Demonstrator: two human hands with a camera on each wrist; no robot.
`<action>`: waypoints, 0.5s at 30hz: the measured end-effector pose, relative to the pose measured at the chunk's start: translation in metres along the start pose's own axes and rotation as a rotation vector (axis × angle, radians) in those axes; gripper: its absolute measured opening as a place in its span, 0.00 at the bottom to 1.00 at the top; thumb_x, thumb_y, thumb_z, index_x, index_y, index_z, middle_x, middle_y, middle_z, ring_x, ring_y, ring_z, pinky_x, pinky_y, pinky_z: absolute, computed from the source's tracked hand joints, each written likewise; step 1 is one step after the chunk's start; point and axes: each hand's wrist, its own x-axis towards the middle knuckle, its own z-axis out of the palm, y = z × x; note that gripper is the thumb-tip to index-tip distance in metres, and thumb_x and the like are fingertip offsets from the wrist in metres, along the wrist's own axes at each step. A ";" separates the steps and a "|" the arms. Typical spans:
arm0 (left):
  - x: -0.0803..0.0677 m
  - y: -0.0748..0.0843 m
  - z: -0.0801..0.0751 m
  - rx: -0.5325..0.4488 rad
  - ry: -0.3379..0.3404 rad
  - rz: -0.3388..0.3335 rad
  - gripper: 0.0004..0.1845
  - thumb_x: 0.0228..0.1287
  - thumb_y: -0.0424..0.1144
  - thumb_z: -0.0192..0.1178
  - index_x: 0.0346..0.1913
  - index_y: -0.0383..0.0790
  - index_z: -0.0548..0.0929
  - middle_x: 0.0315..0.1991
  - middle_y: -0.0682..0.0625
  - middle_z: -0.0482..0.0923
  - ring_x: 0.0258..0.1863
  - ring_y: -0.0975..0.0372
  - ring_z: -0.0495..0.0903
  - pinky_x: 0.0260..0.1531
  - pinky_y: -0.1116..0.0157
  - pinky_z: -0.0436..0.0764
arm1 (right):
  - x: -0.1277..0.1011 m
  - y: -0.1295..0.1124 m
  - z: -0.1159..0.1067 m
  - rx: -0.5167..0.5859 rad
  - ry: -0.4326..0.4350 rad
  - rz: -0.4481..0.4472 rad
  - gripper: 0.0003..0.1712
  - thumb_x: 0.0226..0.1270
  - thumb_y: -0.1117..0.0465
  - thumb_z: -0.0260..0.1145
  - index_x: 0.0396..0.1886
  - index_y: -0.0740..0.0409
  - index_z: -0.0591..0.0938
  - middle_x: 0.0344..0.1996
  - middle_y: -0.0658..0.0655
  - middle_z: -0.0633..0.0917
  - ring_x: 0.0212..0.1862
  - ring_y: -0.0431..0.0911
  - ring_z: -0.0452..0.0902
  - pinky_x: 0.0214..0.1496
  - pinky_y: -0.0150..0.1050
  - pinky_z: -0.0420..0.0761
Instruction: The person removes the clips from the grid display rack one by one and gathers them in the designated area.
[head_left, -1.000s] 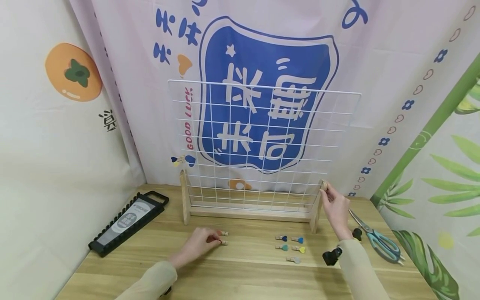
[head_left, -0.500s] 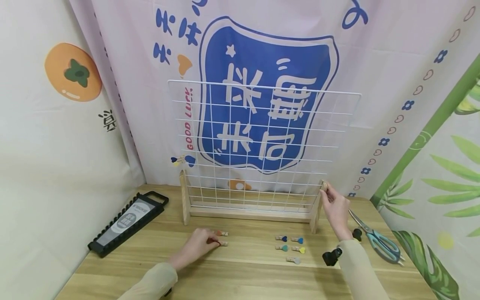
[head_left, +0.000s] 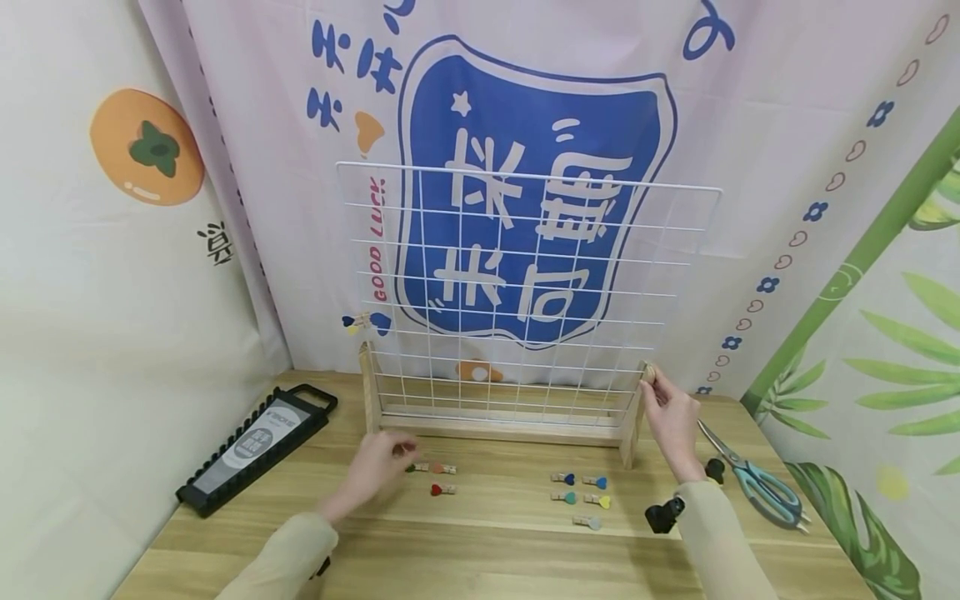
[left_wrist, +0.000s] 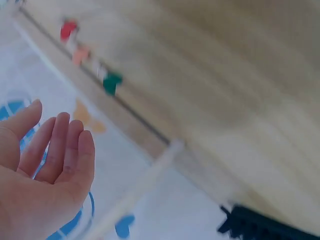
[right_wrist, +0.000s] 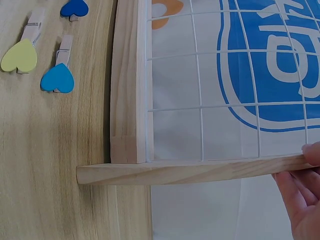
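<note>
left hand (head_left: 378,468) maybe empty; blurred clips (left_wrist: 111,82).

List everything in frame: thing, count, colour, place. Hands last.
wire grid: 1, white, upright in stand, table rear
wooden stand: 1, light wood, holds the grid
heart clips: 5 right of centre, 3 near the left hand, mixed colours; 1 clipped on the grid's left edge
black holder: 1, table left
scissors: 1, teal handles, table right
table: 1, wood
left hand: open, beside the green clip
right hand: grips the stand's right post
</note>
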 end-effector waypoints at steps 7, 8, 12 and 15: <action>0.021 -0.007 -0.057 0.017 0.152 -0.058 0.08 0.60 0.32 0.68 0.42 0.34 0.87 0.35 0.41 0.89 0.31 0.57 0.86 0.31 0.68 0.86 | 0.000 -0.001 0.000 0.001 -0.001 0.001 0.20 0.68 0.68 0.65 0.58 0.70 0.79 0.49 0.73 0.84 0.46 0.67 0.85 0.37 0.02 0.64; 0.024 -0.007 -0.067 0.014 0.174 -0.062 0.09 0.61 0.32 0.68 0.43 0.33 0.87 0.36 0.41 0.89 0.32 0.56 0.86 0.33 0.66 0.87 | 0.000 -0.001 0.000 -0.001 -0.002 0.003 0.20 0.68 0.68 0.65 0.58 0.70 0.80 0.49 0.73 0.84 0.46 0.66 0.85 0.37 0.02 0.64; 0.036 -0.009 -0.099 0.053 0.296 -0.071 0.08 0.62 0.33 0.67 0.42 0.32 0.87 0.36 0.38 0.89 0.33 0.50 0.87 0.32 0.66 0.86 | 0.000 -0.001 0.000 -0.004 -0.003 0.000 0.19 0.68 0.68 0.65 0.58 0.70 0.80 0.49 0.73 0.84 0.45 0.66 0.86 0.37 0.02 0.64; 0.044 -0.011 -0.117 0.077 0.398 -0.091 0.07 0.65 0.33 0.65 0.41 0.32 0.87 0.36 0.36 0.89 0.33 0.46 0.88 0.30 0.63 0.87 | 0.000 -0.001 0.000 -0.006 -0.001 -0.001 0.19 0.68 0.68 0.65 0.57 0.70 0.80 0.48 0.73 0.85 0.45 0.66 0.86 0.37 0.01 0.63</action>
